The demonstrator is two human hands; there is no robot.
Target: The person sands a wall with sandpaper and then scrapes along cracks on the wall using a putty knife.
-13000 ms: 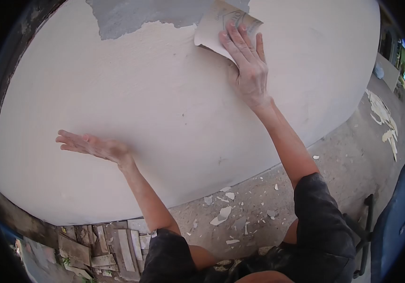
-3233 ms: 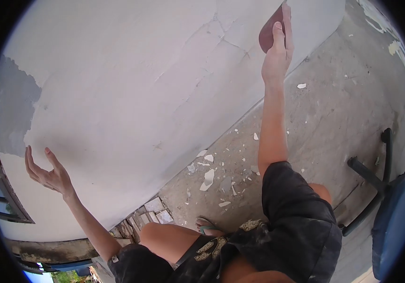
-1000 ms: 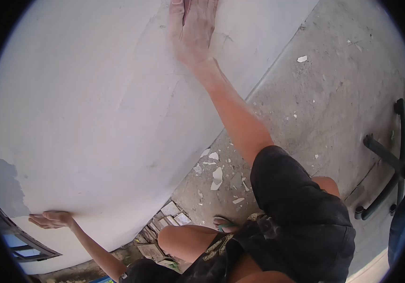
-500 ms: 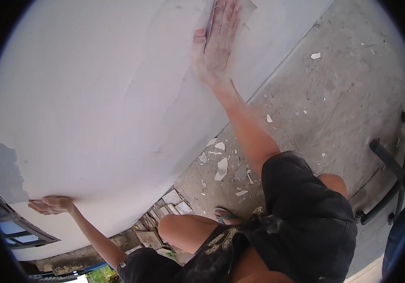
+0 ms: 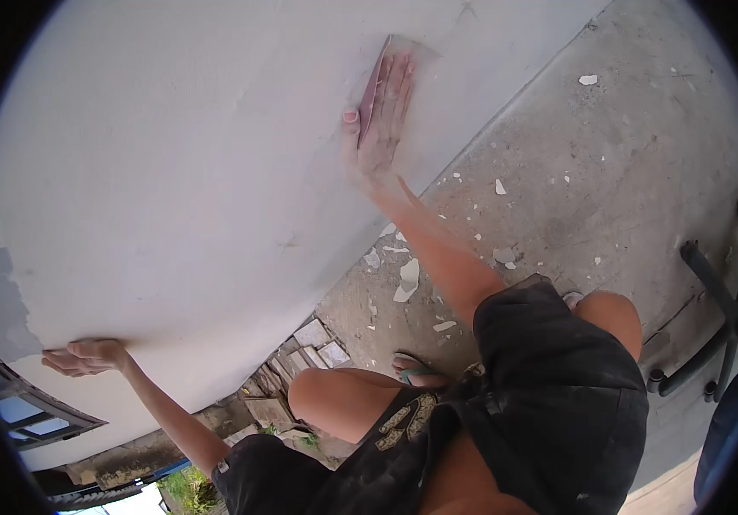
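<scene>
A sheet of sandpaper (image 5: 374, 93) with a reddish-brown face lies under my right hand (image 5: 383, 116), which presses it flat on the whitish wall (image 5: 180, 172). The sheet's left edge lifts off beside my thumb. Pale dust coats that hand, and its fingers point up the wall. Far to the left, my left hand (image 5: 85, 357) is against the wall with its fingers stretched out and nothing in it. Just left of those fingertips is the edge of a grey patch (image 5: 0, 300) on the wall.
Pale flakes (image 5: 407, 279) lie scattered on the concrete floor (image 5: 609, 172). Black chair legs (image 5: 721, 296) stand at the right. A window (image 5: 34, 416) is at the lower left. Broken boards and tiles (image 5: 310, 335) lie along the wall's foot, near my sandalled foot (image 5: 412, 369).
My right hand, with the sandpaper, has moved down the wall. My left hand stays beside the grey patch, a little higher in view as the camera has shifted slightly.
</scene>
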